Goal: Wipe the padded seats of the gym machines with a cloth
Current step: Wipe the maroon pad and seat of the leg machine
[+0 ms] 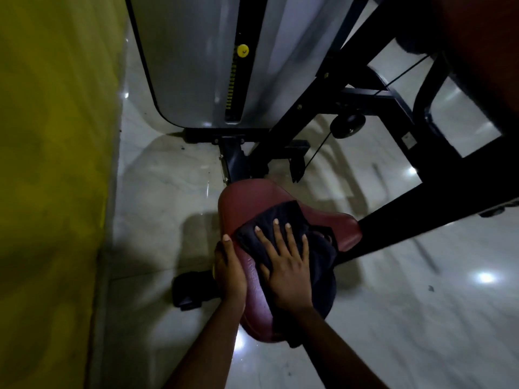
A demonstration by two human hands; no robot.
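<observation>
Head view: maroon seat (252,203) at 6 o'clock of frame, over glossy floor (421,304). Right hand (286,265) flat, fingers spread, pressing dark cloth (320,259) onto seat top. Left hand (229,269) curled round seat's 9 o'clock edge, thumb on top. Grey weight stack (196,60) with yellow pin (242,50) at 12 o'clock; yellow wall (50,164) at 9 o'clock

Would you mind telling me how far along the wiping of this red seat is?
Nothing shows as finished; no wiped patch stands out. In hand: the right hand presses a dark cloth flat on the red padded seat, while the left hand steadies its left edge. Left: the seat's far end lies uncovered, and another red pad at upper right is untouched.
</observation>
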